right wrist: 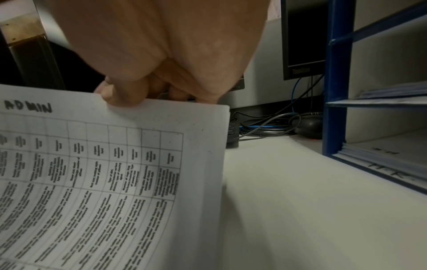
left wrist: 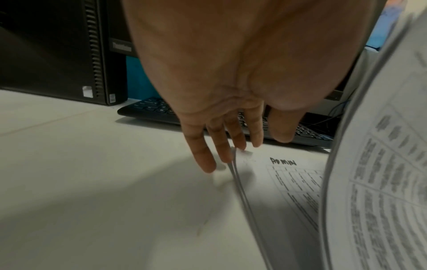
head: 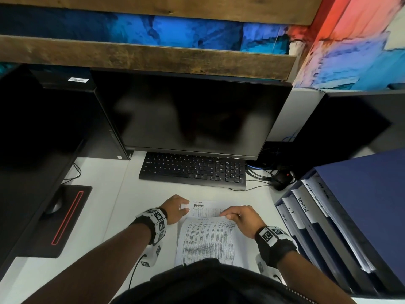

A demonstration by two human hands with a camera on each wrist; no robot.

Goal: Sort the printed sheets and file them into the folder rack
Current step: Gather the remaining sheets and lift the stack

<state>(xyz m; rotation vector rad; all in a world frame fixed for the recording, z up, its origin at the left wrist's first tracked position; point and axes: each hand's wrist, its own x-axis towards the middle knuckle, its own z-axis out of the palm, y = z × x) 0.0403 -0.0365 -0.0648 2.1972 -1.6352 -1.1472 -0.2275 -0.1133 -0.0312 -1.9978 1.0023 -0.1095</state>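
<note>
A stack of printed sheets (head: pixel 203 210) lies on the white desk (head: pixel 105 194) in front of me, its upper page marked "ADMIN". My right hand (head: pixel 237 218) pinches the top edge of a lifted sheet (head: pixel 208 240) (right wrist: pixel 104 173), also marked "ADMIN", and curls it up off the stack. My left hand (head: pixel 176 208) (left wrist: pixel 228 144) has straight fingers; their tips touch the stack's top-left corner (left wrist: pixel 235 155). The blue folder rack (head: pixel 341 218) (right wrist: pixel 332 91) stands at the right with labelled slots, one reading "ADMIN" (head: pixel 303 204).
A black keyboard (head: pixel 192 170) and a dark monitor (head: pixel 190 113) stand behind the sheets. A mouse (head: pixel 281 178) with tangled cables lies by the rack. A black computer tower (left wrist: pixel 69 51) and a black pad (head: pixel 63 218) are at the left.
</note>
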